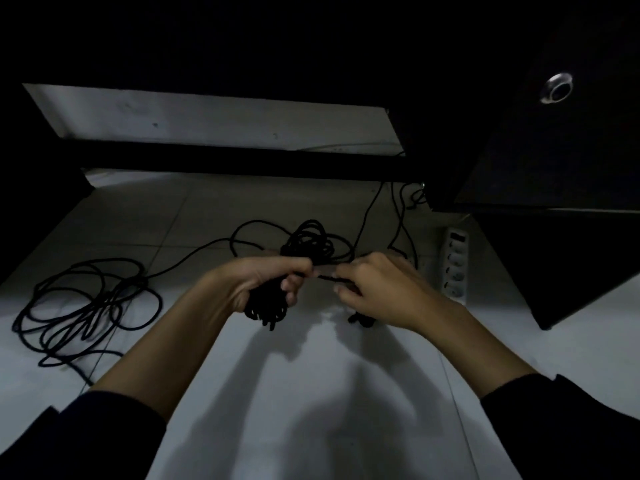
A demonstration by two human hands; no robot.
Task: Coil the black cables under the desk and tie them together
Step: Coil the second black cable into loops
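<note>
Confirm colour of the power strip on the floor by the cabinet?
White or light grey, in dim light; the power strip shows only in the head view.

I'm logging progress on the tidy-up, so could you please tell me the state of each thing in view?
Cable bundle: coiled, gripped in the left hand.
Cable end: pinched by the right hand beside the bundle.
Loose cable: untidy loops on the floor, not yet coiled.
Power strip: lying on the floor; too dim to tell whether anything is plugged in.
</note>
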